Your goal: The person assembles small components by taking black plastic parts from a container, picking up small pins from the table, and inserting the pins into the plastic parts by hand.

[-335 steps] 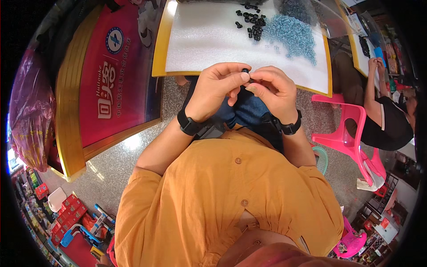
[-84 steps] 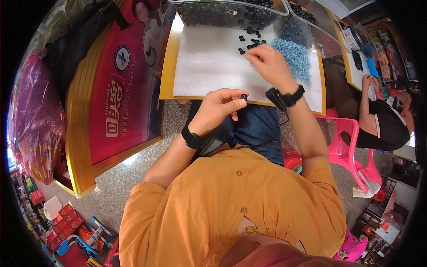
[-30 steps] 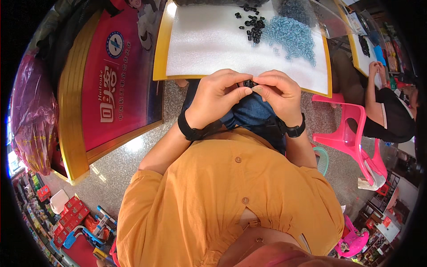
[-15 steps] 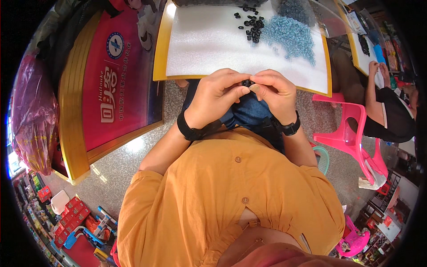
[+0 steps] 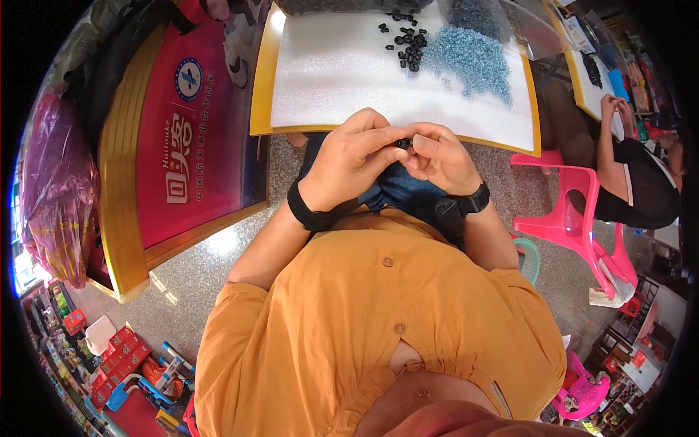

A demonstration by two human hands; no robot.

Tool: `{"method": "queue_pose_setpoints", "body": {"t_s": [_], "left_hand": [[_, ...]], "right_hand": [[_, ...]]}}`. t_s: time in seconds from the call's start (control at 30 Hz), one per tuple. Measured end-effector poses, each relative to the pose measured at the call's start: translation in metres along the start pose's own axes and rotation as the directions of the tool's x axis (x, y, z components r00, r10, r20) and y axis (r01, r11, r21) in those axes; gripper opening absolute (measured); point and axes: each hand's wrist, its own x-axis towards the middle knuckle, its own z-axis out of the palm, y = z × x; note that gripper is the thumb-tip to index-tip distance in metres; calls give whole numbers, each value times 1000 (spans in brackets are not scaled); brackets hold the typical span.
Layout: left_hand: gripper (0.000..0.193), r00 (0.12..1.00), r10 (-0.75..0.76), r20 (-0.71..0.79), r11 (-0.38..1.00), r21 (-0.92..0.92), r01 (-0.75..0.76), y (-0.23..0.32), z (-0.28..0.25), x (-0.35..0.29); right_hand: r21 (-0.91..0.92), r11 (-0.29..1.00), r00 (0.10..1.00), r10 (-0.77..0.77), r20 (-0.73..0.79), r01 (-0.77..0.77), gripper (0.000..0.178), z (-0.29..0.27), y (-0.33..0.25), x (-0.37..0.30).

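Both hands meet just off the near edge of a white-topped table with a yellow rim (image 5: pixel 540 131). Between their fingertips is a small black cylindrical piece (image 5: pixel 403 143), partly covered by the fingers. My left hand (image 5: pixel 355 151) pinches it from the left with thumb and forefinger. From the other side, my right hand (image 5: pixel 443 159) grips it, thumb on top and the other fingers curled beneath. Farther back on the white surface lie several loose black pieces (image 5: pixel 411 49) of similar look. Beside them spreads a heap of clear-blue small parts (image 5: pixel 472 64).
A wooden-edged pink-topped table (image 5: pixel 193 146) stands left, with a purple plastic bag (image 5: pixel 60 189) by its end. To the right are a pink plastic chair (image 5: pixel 564 207) and a person in black (image 5: pixel 644 182) working at another table. A dark container (image 5: pixel 349 6) sits at the far edge.
My right thumb has shifted up and over the black piece, and my right fingers have curled in underneath. The piece has dropped slightly toward me. My left hand keeps its pinch.
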Motion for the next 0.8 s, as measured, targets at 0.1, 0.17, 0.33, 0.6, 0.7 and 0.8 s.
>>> {"method": "queue_pose_setpoints", "body": {"t_s": [0.1, 0.17, 0.33, 0.6, 0.7, 0.8], "left_hand": [[34, 1000, 9, 30, 1000, 0, -9, 2, -2, 2], [33, 999, 17, 44, 1000, -4, -16, 2, -3, 2], [34, 998, 27, 57, 1000, -2, -27, -6, -2, 0], [32, 999, -44, -1, 987, -158, 44, -2, 7, -1], [31, 1000, -27, -3, 989, -144, 26, -4, 3, -1], [30, 1000, -12, 26, 992, -129, 15, -8, -2, 2]], "right_hand": [[-20, 999, 999, 35, -22, -35, 32, 1, -1, -1], [-39, 999, 1000, 25, 7, -25, 32, 0, 1, -1], [-131, 991, 998, -4, -70, -6, 34, 8, 2, -4], [9, 998, 998, -66, 11, 66, 36, 13, 3, -5], [-3, 994, 993, -112, -25, 112, 36, 19, 9, -5], [-50, 992, 991, -117, -62, 114, 35, 21, 12, -5]]}}
